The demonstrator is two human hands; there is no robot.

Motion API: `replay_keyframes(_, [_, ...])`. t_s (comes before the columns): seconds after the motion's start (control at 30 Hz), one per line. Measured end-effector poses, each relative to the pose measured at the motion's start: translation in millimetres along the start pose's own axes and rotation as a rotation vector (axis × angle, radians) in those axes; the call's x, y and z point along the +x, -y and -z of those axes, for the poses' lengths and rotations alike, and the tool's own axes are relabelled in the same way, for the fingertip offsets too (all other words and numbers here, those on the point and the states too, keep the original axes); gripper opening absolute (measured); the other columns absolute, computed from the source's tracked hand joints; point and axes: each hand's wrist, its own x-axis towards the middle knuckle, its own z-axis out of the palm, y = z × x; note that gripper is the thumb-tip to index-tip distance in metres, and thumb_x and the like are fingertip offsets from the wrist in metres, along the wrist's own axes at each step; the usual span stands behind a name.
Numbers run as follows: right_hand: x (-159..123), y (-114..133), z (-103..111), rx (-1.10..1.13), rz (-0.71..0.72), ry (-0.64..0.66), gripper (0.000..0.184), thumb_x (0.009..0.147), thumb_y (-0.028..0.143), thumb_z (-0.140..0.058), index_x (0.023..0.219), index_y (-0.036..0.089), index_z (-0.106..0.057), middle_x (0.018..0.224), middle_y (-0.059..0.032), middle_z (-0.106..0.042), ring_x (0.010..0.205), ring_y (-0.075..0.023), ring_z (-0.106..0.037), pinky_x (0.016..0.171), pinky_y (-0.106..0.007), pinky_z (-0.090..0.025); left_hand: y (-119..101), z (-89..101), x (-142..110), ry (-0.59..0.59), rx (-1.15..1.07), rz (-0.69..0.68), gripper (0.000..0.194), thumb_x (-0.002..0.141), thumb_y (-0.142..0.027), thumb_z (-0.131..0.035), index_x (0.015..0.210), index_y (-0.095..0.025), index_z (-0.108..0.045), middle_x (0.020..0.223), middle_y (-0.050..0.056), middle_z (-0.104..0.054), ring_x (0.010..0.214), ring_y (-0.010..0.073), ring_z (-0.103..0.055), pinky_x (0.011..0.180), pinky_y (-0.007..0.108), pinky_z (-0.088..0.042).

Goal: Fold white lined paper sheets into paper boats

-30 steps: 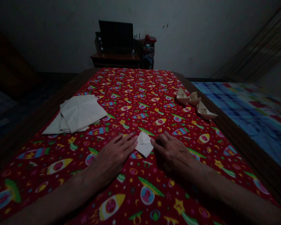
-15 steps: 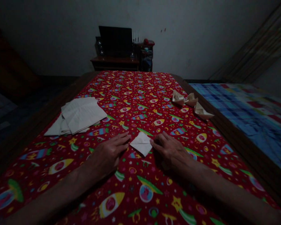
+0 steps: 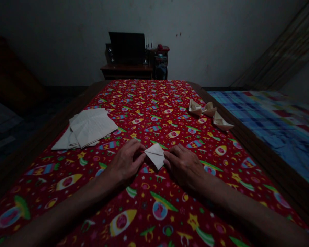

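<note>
Between my hands lies a small folded square of white paper (image 3: pixel 155 158), turned like a diamond, with a crease or slit running across its middle. My left hand (image 3: pixel 128 158) is closed in a pinch at the paper's left corner. On the other side, my right hand (image 3: pixel 183 161) pinches the right corner between thumb and fingers. The paper rests low over the red patterned cloth (image 3: pixel 134 209).
A stack of paper sheets (image 3: pixel 94 127) lies to the left. Folded paper boats (image 3: pixel 195 107) stand at the right edge of the table. Beyond the table's far end are a dark monitor (image 3: pixel 127 48) and a small desk (image 3: pixel 126 71).
My left hand has moved right and its fingers have closed on the paper's left corner. The paper has turned slightly. My right hand stays at the right corner.
</note>
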Motion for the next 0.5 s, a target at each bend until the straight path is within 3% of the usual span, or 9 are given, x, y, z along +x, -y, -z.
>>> replay_keyframes(0.1, [1.2, 1.9, -0.2, 0.004, -0.025, -0.009, 0.024, 0.093, 0.030, -0.042, 0.091, 0.015, -0.061, 0.085, -0.0085, -0.057, 0.077, -0.0174, -0.047, 0.065, -0.030, -0.035, 1.7, -0.1, 2.7, 0.032, -0.055, 0.033, 0.016, 0.086, -0.026, -0.046, 0.083, -0.016, -0.059, 0.080, 0.004, -0.058, 0.073, 0.0156, -0.057, 0.066, 0.027, -0.048])
replay_keyframes(0.27, [1.2, 0.2, -5.1, 0.013, -0.021, -0.041, 0.022, 0.093, 0.028, -0.044, 0.094, 0.015, -0.061, 0.085, -0.0085, -0.057, 0.077, -0.0174, -0.047, 0.065, -0.029, -0.035, 7.4, -0.3, 2.6, -0.089, -0.073, 0.084, 0.020, 0.090, -0.029, -0.041, 0.088, -0.017, -0.058, 0.084, 0.004, -0.058, 0.080, 0.0163, -0.056, 0.074, 0.030, -0.046])
replay_keyframes(0.5, [2.5, 1.8, -4.8, 0.012, -0.044, -0.035, 0.018, 0.092, 0.028, -0.047, 0.095, 0.017, -0.061, 0.083, -0.0072, -0.056, 0.076, -0.0171, -0.047, 0.062, -0.028, -0.033, 9.7, -6.8, 2.6, 0.030, -0.129, 0.055, 0.007, 0.081, -0.021, -0.057, 0.077, -0.018, -0.061, 0.080, 0.001, -0.056, 0.072, 0.0131, -0.055, 0.067, 0.025, -0.045])
